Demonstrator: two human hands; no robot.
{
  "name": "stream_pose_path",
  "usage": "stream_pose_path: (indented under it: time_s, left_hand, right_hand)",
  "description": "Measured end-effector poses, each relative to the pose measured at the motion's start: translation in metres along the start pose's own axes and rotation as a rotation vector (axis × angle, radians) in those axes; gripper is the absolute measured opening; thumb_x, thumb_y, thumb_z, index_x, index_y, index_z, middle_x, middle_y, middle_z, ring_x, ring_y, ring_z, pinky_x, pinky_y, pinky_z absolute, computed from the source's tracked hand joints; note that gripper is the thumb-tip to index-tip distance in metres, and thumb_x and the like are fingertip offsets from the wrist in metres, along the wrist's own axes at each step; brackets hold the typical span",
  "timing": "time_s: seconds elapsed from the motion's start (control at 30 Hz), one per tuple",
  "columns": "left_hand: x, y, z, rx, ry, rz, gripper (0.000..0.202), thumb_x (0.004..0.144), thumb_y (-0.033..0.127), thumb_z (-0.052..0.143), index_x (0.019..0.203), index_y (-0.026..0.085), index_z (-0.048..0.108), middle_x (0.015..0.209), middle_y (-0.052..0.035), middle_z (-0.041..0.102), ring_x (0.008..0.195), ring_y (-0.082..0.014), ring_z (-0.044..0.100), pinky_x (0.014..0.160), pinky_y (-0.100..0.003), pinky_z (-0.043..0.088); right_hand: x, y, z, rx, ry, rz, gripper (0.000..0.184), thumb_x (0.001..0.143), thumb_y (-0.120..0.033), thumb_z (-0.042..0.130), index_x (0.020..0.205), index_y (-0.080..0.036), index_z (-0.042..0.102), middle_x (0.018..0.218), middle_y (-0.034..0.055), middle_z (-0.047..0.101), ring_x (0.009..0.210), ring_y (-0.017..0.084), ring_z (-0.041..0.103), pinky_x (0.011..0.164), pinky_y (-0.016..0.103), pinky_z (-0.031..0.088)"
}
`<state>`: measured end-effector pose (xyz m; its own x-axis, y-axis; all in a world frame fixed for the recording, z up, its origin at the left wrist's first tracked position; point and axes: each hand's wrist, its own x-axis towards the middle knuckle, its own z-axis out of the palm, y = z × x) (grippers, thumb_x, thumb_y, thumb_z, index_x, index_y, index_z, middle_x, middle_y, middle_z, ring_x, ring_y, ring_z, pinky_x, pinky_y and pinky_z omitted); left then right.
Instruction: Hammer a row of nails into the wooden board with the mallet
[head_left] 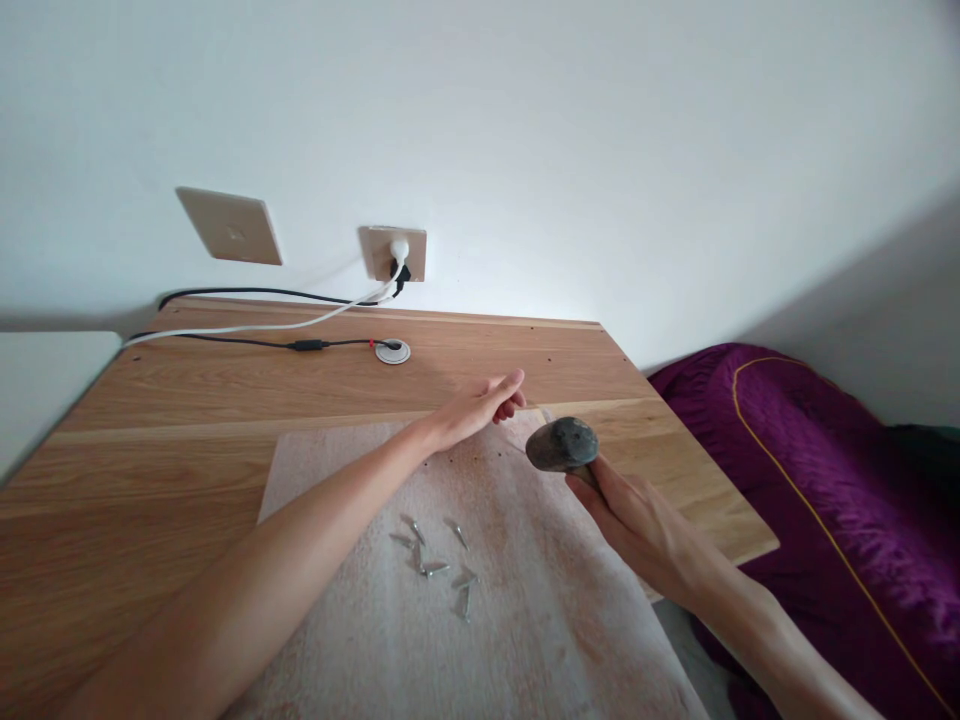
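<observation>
My right hand (626,500) grips a hammer by its handle. The hammer's blunt, worn dark-grey head (562,445) points toward me, over the right part of a pale wooden board (352,640). To its left, my left hand (487,405) is closed near the board's far edge, thumb on top and fingers curled. Whatever those fingers pinch is too small or hidden to make out; a thin pale line shows between the hand and the hammer head. Several silvery nails or screws (435,571) lie loose on the board, nearer to me. A row of small dark holes or dots runs below my left hand.
Under the board is a wooden tabletop (187,400), with a round cable grommet (393,351) toward the back. Black and white cables (300,325) run to a wall socket (375,255). A blank wall plate (232,228) is farther left. Purple fabric (757,430) lies beyond the table's right edge.
</observation>
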<state>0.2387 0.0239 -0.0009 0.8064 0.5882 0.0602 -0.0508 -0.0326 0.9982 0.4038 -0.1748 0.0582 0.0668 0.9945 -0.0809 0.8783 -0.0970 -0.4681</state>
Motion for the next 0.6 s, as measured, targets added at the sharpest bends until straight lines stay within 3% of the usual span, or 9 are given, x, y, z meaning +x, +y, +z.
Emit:
stream_pose_path:
  time_s: [0.17,0.33,0.47,0.6]
  left_hand:
    - [-0.001,0.001,0.0,-0.039,0.002,-0.012,0.081,0.085,0.097,0.042,0.093,0.019,0.062,0.082,-0.0011,0.056,0.077,-0.0176,0.053,0.078,-0.034,0.045]
    - [0.0,-0.002,0.0,0.06,-0.013,0.034,0.073,0.09,0.09,0.045,0.091,0.019,0.063,0.08,-0.0017,0.058,0.077,-0.0178,0.054,0.076,-0.033,0.045]
    - [0.003,-0.001,0.003,0.09,0.037,0.031,0.056,0.092,0.075,0.056,0.087,0.019,0.061,0.077,-0.0009,0.059,0.075,-0.0165,0.055,0.072,-0.031,0.045]
    - [-0.007,0.021,0.003,0.259,0.044,0.07,0.033,0.096,0.049,0.061,0.085,0.018,0.062,0.075,-0.0004,0.062,0.071,-0.0148,0.054,0.066,-0.028,0.041]
  right_hand:
    - [-0.024,0.012,0.007,0.049,0.003,0.096,0.032,0.114,-0.05,0.038,0.104,-0.026,0.058,0.072,0.0011,0.07,0.065,0.025,0.07,0.064,0.035,0.046]
    - [-0.043,0.018,0.024,0.055,0.024,0.152,0.036,0.113,-0.052,0.036,0.103,-0.026,0.058,0.073,0.0032,0.074,0.065,0.026,0.073,0.062,0.035,0.05]
    - [-0.047,0.01,0.031,0.007,0.086,0.135,0.037,0.113,-0.047,0.032,0.11,-0.022,0.059,0.078,0.0082,0.077,0.064,0.028,0.074,0.059,0.038,0.053]
    - [-0.048,0.007,0.033,-0.039,0.143,0.055,0.033,0.113,-0.039,0.034,0.112,-0.021,0.061,0.079,0.0094,0.079,0.065,0.028,0.077,0.057,0.036,0.054]
